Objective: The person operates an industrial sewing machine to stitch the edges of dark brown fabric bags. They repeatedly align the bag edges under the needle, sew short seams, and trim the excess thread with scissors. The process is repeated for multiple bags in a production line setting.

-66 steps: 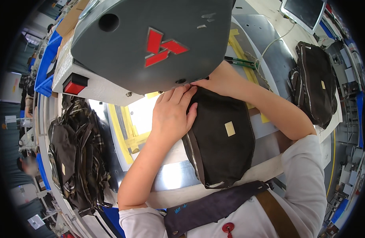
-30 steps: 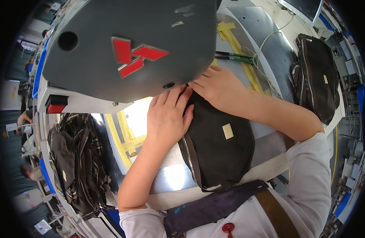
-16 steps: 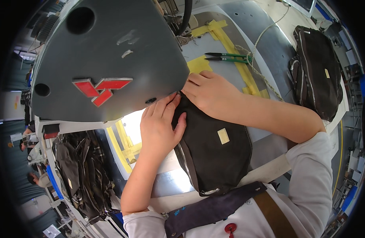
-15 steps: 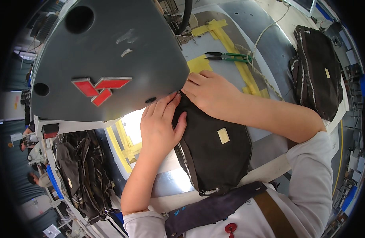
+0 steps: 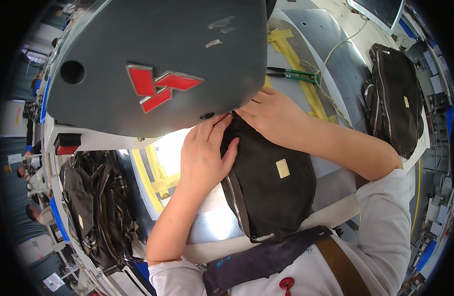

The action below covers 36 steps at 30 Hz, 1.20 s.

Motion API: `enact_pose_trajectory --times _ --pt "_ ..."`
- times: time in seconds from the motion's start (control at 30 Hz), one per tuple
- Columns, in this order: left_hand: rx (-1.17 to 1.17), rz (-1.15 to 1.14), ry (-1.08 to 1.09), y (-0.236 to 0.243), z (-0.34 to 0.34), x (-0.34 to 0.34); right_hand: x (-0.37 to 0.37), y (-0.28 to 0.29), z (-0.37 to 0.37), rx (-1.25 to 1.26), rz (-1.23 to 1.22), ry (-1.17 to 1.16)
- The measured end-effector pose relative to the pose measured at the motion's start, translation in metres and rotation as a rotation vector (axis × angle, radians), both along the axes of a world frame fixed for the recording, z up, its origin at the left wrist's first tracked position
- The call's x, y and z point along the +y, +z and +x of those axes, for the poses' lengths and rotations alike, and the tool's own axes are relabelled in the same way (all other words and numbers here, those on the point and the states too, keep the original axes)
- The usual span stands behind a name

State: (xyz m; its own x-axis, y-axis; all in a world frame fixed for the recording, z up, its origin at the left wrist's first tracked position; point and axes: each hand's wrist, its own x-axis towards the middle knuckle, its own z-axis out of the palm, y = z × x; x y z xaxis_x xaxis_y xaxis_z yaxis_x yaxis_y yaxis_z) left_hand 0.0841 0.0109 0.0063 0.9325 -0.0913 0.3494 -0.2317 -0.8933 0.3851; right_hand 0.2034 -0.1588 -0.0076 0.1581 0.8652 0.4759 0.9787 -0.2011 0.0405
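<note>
A black fabric bag lies flat in front of me, its metal zipper running along the left edge and a small cream label on its face. My left hand presses its fingers to the far left edge of the bag, the thumb lying on the fabric. On the far right edge, my right hand has its fingers bent and closed on the cloth. The dark grey sewing machine head, bearing a red emblem, overhangs the bag's far tip and hides some of my right fingertips and the needle area.
Green-handled thread snips lie beyond my right hand by a pale cord. Yellow tape marks the machine bed. Another black bag rests at the right, and a pile of black bags stands at the left.
The view has shifted, so the machine head sits farther right and covers more of the bed and snips. Both hands stay at the bag's far end with little visible movement.
</note>
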Motion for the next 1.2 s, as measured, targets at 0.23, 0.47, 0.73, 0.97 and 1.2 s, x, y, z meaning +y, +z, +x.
enact_pose_trajectory --times 0.23,0.47,0.73,0.97,1.2 --pt "-0.009 0.018 -0.017 0.0 0.001 0.005 0.0 0.0 0.0 -0.011 0.009 -0.001" --pt "0.003 0.067 -0.024 0.005 0.002 0.005 0.0 0.0 -0.001 -0.019 -0.007 -0.016" --pt "0.019 0.071 -0.041 0.007 0.003 0.007 -0.001 -0.003 0.0 -0.042 0.016 -0.04" --pt "0.037 0.067 -0.033 0.006 0.007 0.01 0.0 0.0 0.004 -0.015 0.031 -0.057" --pt "0.004 0.042 -0.051 0.005 0.004 0.009 -0.001 -0.003 0.002 0.015 0.032 -0.051"
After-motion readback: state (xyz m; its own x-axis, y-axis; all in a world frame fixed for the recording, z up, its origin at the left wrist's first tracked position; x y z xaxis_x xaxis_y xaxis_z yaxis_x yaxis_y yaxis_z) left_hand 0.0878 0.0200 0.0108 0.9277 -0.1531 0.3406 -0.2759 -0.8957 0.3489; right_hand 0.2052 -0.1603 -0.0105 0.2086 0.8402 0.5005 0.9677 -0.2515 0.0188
